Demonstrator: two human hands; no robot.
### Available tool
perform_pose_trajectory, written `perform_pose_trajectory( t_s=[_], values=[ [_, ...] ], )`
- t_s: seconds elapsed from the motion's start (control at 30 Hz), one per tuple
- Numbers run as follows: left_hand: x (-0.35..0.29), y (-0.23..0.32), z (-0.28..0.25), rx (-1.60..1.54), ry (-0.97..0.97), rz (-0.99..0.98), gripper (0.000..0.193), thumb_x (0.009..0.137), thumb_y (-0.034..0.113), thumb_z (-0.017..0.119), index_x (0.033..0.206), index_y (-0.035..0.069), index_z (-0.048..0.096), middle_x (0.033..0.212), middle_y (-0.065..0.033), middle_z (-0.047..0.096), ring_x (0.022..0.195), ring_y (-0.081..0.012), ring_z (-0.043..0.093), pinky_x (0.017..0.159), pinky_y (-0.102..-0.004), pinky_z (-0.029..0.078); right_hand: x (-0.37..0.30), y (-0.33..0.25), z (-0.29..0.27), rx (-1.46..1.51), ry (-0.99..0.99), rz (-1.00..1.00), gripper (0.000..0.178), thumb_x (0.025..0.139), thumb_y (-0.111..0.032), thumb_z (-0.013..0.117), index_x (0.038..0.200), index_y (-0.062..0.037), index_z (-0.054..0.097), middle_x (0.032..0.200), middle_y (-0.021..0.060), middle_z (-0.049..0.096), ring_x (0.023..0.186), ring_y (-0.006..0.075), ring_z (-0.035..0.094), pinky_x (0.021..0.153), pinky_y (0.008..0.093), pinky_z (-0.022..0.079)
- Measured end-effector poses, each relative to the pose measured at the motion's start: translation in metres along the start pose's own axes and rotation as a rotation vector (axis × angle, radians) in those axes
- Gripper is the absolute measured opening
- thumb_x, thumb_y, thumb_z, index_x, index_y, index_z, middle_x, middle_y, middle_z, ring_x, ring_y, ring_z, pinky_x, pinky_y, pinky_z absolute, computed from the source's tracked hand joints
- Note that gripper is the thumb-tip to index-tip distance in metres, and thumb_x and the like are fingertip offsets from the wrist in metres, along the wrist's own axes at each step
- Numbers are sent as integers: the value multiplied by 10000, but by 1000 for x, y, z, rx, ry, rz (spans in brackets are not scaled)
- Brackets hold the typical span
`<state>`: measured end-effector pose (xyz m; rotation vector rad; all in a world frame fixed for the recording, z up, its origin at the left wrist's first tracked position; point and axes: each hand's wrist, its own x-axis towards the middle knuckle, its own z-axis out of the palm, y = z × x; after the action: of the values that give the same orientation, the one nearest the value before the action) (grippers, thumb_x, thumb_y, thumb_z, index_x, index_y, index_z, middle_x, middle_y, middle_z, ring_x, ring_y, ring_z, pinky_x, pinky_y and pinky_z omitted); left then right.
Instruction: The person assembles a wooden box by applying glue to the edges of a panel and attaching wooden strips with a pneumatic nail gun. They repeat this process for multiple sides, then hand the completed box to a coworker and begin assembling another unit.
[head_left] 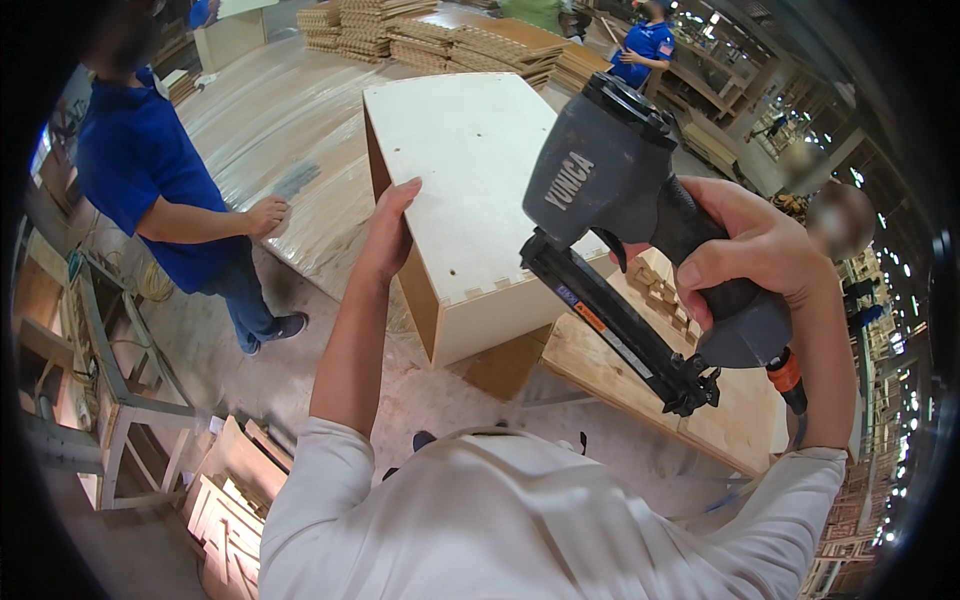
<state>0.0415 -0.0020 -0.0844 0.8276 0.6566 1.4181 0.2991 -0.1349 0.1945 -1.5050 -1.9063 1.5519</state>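
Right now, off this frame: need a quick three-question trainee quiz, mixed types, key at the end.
1. Which holds the tool?
A) left hand
B) right hand
C) both hands

2. True or false: the left hand touches the box.

3. Fill in: the co-worker at far left wears a ____ shirt.

Key: 1 B; 2 true; 3 blue.

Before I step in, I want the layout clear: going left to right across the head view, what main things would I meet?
Blue-shirted co-worker, camera wearer's left hand on the pale box, fastening gun in the wearer's right hand.
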Motion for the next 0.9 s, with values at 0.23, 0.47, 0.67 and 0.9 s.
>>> perform_pose_trajectory(
  t_s=[0.23,0.47,0.67,0.9],
  values=[
    [-8,8,-4,-47,-89,12,430,856,314,582,1124,-21,544,1043,-94,610,961,-183,588,879,-311,441,20,-8,26,-28,-156,-22,302,700,-73,619,968,43,543,767,84,581,521,148,585,468,271,483],
    [-11,11,5,-110,-84,-46,485,904,431,492,1193,45,539,1148,-70,602,1016,-180,577,896,-329,431,24,-10,30,-93,-167,-21,304,708,-78,615,975,40,530,692,96,584,516,152,590,470,276,477],
    [22,38,-12,-173,-215,-300,671,851,587,450,1262,60,503,1171,-102,591,1035,-258,572,871,-427,452,-20,26,-4,32,54,-38,595,649,-49,651,1181,80,417,783,101,582,502,191,594,455,307,489],
    [-6,29,-21,-170,-73,-242,367,845,319,502,1021,11,597,965,-98,648,883,-226,624,825,-365,502,-59,167,-39,231,493,-98,573,672,27,589,1214,22,401,770,96,563,519,201,587,466,321,498]
  ],
)
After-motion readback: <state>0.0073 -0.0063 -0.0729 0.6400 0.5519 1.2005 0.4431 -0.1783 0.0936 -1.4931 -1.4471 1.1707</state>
